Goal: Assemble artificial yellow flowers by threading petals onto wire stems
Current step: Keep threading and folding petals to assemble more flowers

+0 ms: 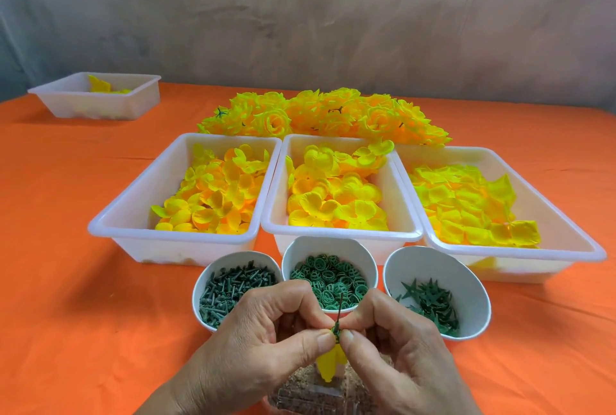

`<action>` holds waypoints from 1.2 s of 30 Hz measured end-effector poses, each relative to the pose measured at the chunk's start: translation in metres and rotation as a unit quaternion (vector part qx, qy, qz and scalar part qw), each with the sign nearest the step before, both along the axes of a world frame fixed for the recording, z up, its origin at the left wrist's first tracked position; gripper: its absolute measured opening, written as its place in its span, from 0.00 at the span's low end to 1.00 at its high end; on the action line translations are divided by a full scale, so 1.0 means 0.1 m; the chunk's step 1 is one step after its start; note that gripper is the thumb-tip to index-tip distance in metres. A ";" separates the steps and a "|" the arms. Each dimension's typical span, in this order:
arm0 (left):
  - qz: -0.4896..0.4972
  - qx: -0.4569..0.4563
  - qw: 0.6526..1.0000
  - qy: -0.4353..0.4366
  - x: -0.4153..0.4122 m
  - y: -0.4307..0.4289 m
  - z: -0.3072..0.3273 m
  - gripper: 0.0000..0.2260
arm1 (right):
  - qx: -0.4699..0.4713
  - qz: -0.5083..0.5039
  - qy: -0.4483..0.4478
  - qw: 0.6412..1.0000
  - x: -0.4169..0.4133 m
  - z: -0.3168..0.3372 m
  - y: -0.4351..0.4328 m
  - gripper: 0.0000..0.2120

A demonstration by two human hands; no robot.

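Finished flowers (326, 114) heaped behind; left hand (263, 338) and right hand (396, 344) pinch 1 stem (339, 309), 1 petal (328, 364) on, 3 trays (173, 238) full.

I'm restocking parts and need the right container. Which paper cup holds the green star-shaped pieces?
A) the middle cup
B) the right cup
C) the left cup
B: the green star-shaped pieces lie in the right cup, the one nearest the rightmost petal tray.

orange table (66, 314): three white trays (336, 234) in row, three cups (330, 244), flower pile (326, 111), fourth tray (100, 104) far left.
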State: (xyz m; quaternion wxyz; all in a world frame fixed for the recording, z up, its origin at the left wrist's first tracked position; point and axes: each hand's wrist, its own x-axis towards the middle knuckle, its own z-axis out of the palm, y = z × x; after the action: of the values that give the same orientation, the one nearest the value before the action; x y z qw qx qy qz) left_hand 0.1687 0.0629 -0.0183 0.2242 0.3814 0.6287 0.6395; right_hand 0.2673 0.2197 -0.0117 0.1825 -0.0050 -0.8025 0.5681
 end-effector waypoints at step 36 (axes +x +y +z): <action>0.201 -0.229 0.896 0.324 -1.27 0.64 0.03 0.05 | 0.462 -0.202 -0.184 0.844 -2.23 0.18 1.41 0.19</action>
State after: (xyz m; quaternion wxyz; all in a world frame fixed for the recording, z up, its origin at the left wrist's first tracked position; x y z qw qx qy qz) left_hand 0.0422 0.1271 -0.0149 -0.0445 0.3714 0.8587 0.3502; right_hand 0.0441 0.3603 0.0067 0.1238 -0.1866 -0.9720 0.0708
